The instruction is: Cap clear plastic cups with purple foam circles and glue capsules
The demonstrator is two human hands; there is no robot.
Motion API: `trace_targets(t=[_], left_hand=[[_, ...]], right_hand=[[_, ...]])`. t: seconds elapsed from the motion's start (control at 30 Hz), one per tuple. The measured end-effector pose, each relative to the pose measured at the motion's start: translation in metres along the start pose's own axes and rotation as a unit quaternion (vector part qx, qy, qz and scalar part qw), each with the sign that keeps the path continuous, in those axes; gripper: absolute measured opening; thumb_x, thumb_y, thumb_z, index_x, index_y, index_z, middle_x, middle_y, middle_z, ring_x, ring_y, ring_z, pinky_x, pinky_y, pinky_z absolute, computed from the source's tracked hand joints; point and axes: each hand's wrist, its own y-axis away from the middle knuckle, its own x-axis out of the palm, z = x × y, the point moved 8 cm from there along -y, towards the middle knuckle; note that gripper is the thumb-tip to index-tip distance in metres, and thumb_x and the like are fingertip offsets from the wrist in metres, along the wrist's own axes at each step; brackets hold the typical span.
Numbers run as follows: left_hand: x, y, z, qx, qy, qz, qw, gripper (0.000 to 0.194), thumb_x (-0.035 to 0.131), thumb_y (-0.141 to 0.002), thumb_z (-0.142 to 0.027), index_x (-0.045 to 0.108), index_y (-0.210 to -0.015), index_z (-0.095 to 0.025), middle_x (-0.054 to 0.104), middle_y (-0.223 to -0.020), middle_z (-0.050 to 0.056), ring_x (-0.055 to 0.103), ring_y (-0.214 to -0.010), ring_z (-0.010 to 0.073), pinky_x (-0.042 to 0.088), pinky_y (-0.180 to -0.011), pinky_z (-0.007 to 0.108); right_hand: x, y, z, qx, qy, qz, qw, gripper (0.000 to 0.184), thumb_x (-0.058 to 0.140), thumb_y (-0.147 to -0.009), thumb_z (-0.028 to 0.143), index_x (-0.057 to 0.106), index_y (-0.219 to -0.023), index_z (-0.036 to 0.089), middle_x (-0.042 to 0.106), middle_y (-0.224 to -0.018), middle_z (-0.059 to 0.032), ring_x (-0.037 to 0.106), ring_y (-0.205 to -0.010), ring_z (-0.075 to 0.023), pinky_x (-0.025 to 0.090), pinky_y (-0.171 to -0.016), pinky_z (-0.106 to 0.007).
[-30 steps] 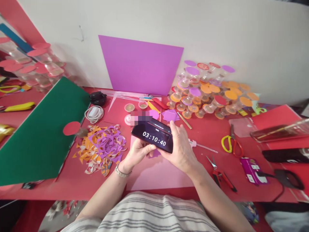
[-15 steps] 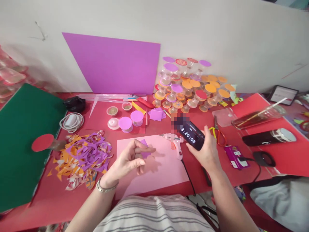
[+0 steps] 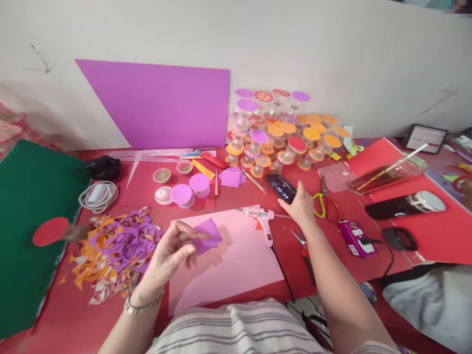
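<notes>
My right hand [image 3: 299, 206] grips a black phone [image 3: 283, 189] by its near right end, low at the back of the red table; its screen shows a running timer. My left hand [image 3: 175, 248] hovers over the left side of a pink sheet [image 3: 236, 275], palm inward, fingers loosely bent and apart. Just beyond its fingertips is a purple paper square [image 3: 210, 236], partly hidden by the fingers. A pink glue gun [image 3: 263, 221] lies across the sheet's upper right, its cord trailing toward me.
Clear cups with purple, orange and red discs [image 3: 280, 132] crowd the back. Left are paper scraps [image 3: 125, 246] and a white cable [image 3: 99, 196]. Scissors [image 3: 326, 204], a purple power strip [image 3: 357, 238] and a black bottle [image 3: 401, 205] lie right. Purple squares [image 3: 231, 177] sit mid-table.
My right hand has lowered the phone, moving it back toward the cups. My left hand has drawn left, uncovering more of the purple square. The view has shifted slightly.
</notes>
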Motion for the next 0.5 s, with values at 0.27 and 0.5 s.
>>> trace_targets(t=[0.27, 0.5], left_hand=[[-0.028, 0.001, -0.004, 0.048, -0.014, -0.139, 0.989, 0.033, 0.081, -0.082, -0.041, 0.058, -0.09, -0.019, 0.082, -0.085, 0.007, 0.053, -0.037, 0.0047, 0.041, -0.035, 0.013], [-0.047, 0.0, -0.003, 0.137, -0.021, -0.23, 0.963, 0.037, 0.084, -0.079, -0.043, 0.057, -0.091, -0.02, 0.078, -0.073, 0.0, 0.05, -0.036, 0.0043, 0.038, -0.034, 0.014]], right_hand=[[0.006, 0.0, 0.003, 0.024, 0.035, 0.057, 0.997, 0.1, 0.072, -0.081, 0.053, 0.026, -0.152, 0.0, 0.062, -0.125, -0.0319, 0.06, -0.115, -0.0453, 0.04, -0.1, -0.055], [0.008, -0.001, 0.006, 0.02, 0.031, 0.061, 0.997, 0.097, 0.069, -0.083, 0.053, 0.026, -0.152, 0.001, 0.06, -0.129, -0.0323, 0.059, -0.119, -0.045, 0.039, -0.102, -0.055]])
